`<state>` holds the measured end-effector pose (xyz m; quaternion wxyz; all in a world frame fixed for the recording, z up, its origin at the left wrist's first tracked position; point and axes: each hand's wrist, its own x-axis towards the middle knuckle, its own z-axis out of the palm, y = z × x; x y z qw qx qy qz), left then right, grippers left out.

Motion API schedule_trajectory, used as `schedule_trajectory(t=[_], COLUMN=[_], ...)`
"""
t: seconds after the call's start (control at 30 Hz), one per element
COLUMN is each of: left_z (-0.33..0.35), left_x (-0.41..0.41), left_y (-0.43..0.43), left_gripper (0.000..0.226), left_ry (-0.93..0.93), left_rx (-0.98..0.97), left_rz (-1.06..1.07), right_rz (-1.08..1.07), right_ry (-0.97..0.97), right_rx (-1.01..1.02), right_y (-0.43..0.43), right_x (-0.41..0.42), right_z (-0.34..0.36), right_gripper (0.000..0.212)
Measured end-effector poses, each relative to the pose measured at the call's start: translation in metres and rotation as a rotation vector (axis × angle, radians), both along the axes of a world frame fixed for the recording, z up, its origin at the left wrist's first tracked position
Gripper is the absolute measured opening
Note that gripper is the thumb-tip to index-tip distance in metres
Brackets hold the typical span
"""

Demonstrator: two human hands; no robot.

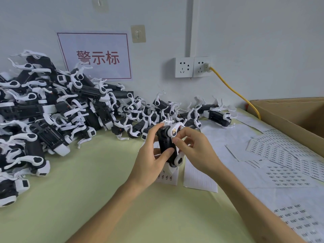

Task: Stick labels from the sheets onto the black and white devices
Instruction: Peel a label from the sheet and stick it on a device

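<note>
A black and white device stands upright above the green table top, gripped by my left hand with the thumb across its black body. My right hand curls its fingers against the device's right side near the white round part; whether a label sits under the fingertips is hidden. A small label sheet lies under the device. More label sheets spread across the table on the right. A large pile of devices fills the left, and a lower row of devices runs along the wall.
An open cardboard box stands at the right edge. A yellow cable runs from the wall socket down behind the box. A sign with red characters hangs on the wall. The green table top lies in front.
</note>
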<state>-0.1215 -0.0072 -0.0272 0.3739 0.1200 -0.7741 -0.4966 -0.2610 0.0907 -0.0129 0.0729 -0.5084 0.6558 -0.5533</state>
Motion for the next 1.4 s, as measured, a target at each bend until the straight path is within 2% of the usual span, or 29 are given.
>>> schedule_trajectory(t=[0.37, 0.6, 0.73, 0.9, 1.03, 1.17, 1.4], left_z=[-0.002, -0.003, -0.003, -0.006, -0.007, -0.001, -0.001], left_x=[0.001, 0.001, -0.002, -0.007, -0.008, -0.007, -0.007], left_y=[-0.001, -0.003, -0.006, -0.012, -0.014, -0.015, -0.010], left_gripper=[0.068, 0.068, 0.058, 0.042, 0.027, 0.031, 0.047], left_ry=[0.035, 0.060, 0.071, 0.034, 0.072, 0.132, 0.058], left_rx=[-0.038, -0.066, 0.083, 0.338, 0.445, 0.485, 0.460], left_rz=[-0.001, -0.017, -0.048, -0.056, -0.043, -0.096, -0.138], right_rz=[-0.024, -0.056, -0.020, 0.203, 0.316, 0.332, 0.329], right_ry=[0.014, -0.005, -0.078, -0.200, -0.228, -0.207, -0.193], right_rx=[0.017, 0.013, -0.034, -0.042, -0.042, -0.039, 0.005], right_y=[0.000, 0.003, 0.003, 0.005, 0.008, 0.008, 0.007], right_x=[0.000, 0.002, 0.003, 0.007, 0.009, 0.009, 0.008], right_z=[-0.001, 0.001, 0.005, 0.009, 0.011, 0.010, 0.007], right_gripper=[0.017, 0.025, 0.029, 0.016, 0.025, 0.029, 0.009])
